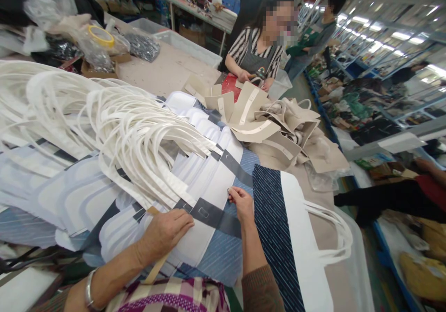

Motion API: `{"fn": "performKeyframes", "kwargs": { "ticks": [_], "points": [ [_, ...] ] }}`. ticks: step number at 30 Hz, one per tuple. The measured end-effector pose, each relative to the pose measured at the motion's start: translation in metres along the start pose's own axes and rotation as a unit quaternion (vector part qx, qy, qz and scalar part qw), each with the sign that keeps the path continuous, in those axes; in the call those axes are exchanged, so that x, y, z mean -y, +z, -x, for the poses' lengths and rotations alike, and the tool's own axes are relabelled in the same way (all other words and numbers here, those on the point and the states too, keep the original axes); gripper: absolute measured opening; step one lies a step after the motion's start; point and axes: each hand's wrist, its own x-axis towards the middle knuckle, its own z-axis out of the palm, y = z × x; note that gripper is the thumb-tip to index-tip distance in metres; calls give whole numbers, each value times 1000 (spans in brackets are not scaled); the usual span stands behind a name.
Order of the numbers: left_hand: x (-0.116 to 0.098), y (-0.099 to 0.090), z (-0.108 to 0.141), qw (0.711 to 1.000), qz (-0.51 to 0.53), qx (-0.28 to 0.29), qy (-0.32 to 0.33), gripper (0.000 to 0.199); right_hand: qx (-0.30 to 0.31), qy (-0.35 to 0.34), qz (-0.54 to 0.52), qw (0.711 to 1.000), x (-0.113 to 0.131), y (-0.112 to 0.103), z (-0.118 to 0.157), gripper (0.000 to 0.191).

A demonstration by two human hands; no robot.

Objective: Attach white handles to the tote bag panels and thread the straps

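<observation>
My left hand [167,232] lies with its fingers flat across a white and blue bag panel [218,200], beside a dark tab [205,212] with a small outlined rectangle on it. My right hand [242,203] is closed in a pinch above the same panel, between that tab and a second dark tab [235,167]. A tiny thing shows at its fingertips, too small to name. White strap handles [149,130] fan out from the overlapping panels to the left.
A dark striped panel with a white band [296,219] and white handles [337,233] lies at the right. Beige pieces [251,107] are heaped further back, where a co-worker [258,47] handles something. Yellow tape [101,36] and plastic bags stand at back left.
</observation>
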Motion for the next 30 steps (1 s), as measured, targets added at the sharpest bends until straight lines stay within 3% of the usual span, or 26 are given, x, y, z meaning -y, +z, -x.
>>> {"fn": "performKeyframes", "kwargs": {
  "ticks": [9,15,20,23,25,27,30],
  "points": [
    [2,4,0,999,36,-21,0,20,40,24,102,994,-5,11,-15,38],
    [5,7,2,998,56,-19,6,17,27,40,233,971,0,-4,-27,36],
    [3,-4,-2,997,77,-6,4,19,0,-32,270,962,21,-7,-11,28],
    [-1,-14,0,996,85,3,11,23,-10,-124,262,957,42,17,26,22],
    [-5,-19,7,996,90,9,16,24,31,-194,268,943,52,44,58,18],
    [-8,-20,16,995,94,5,13,23,91,-278,318,902,56,75,87,20],
    [0,-12,18,995,93,-36,26,21,57,-329,426,841,51,109,102,31]
  ]
}}
